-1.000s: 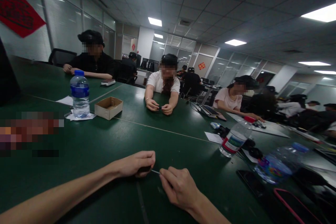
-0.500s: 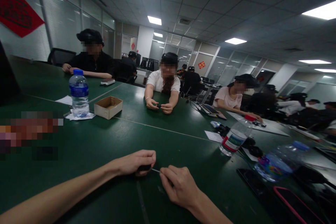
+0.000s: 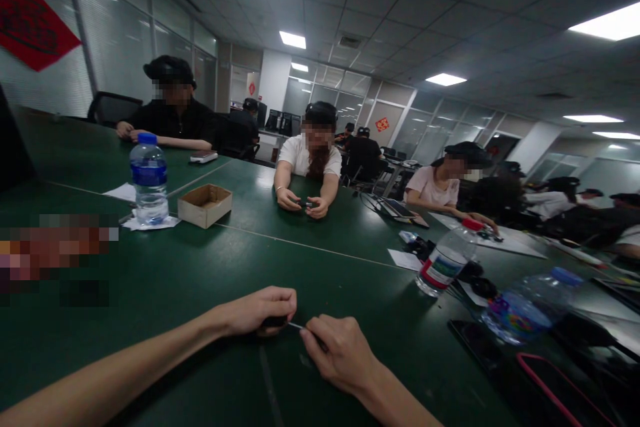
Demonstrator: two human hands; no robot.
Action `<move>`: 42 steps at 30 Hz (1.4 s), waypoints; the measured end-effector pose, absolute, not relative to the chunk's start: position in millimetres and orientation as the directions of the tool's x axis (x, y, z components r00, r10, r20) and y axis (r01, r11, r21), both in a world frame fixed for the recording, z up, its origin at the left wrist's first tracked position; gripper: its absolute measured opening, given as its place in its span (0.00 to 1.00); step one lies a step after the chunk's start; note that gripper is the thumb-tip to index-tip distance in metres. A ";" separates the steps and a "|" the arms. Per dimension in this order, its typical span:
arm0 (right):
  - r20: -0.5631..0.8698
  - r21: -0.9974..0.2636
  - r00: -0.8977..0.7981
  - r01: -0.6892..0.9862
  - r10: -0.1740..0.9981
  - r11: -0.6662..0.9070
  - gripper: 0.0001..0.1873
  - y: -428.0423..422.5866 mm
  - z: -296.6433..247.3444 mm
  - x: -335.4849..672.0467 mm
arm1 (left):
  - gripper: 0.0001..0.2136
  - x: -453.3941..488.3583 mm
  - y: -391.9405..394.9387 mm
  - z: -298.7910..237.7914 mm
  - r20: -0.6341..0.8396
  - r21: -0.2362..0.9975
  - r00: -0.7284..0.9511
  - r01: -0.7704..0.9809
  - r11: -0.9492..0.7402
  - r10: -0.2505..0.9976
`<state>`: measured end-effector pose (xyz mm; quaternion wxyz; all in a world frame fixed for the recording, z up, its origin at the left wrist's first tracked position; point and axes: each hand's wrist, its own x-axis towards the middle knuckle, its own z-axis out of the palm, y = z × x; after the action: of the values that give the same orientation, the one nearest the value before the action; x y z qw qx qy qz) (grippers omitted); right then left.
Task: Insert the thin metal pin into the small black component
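Note:
Over the green table (image 3: 200,353), my left hand (image 3: 257,309) is closed around a small black object (image 3: 275,322), mostly hidden by the fingers. A thin, pale metal rod (image 3: 295,325) spans the short gap between my hands and meets the black object's side. Its other end disappears into my right hand (image 3: 340,348), whose fingers are pinched around it. Whether the rod has a handle inside that hand is hidden.
An open cardboard box (image 3: 206,213) and a blue-capped bottle (image 3: 149,180) stand ahead on the left. To the right are a red-capped bottle (image 3: 446,260), another bottle (image 3: 530,307), a black phone (image 3: 475,343) and a red-edged phone (image 3: 560,390). Across the table sits a person (image 3: 313,163) in white.
The view has shifted very slightly. My right hand has moved a touch to the left and turned a little around the rod; my left hand keeps its hold on the black object.

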<state>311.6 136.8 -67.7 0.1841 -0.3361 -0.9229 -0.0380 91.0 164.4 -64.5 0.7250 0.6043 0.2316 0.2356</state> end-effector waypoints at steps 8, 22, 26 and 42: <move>0.386 -0.020 -0.707 0.636 0.593 0.772 0.20 136.2 -64.0 310.7 | 0.16 90.9 163.5 -63.1 -0.075 0.985 0.757 -0.046 0.168 0.649; 0.416 -0.182 -0.642 0.636 0.644 0.750 0.22 138.3 -70.2 312.2 | 0.14 93.6 174.7 -79.8 0.003 0.904 0.577 -0.351 0.245 0.816; 0.449 -0.295 -0.569 0.633 0.688 0.716 0.23 140.9 -69.2 312.8 | 0.14 93.0 176.6 -82.0 -0.009 0.896 0.556 -0.365 0.254 0.831; 0.472 -0.349 -0.501 0.650 0.726 0.675 0.22 139.6 -65.7 317.4 | 0.17 93.4 144.9 -40.3 0.109 0.885 0.577 0.314 -0.344 0.809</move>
<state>317.4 139.6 -65.7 0.3019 -0.3980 -0.8640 0.0631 93.4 144.9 -40.3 0.4420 0.7703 0.3645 0.2801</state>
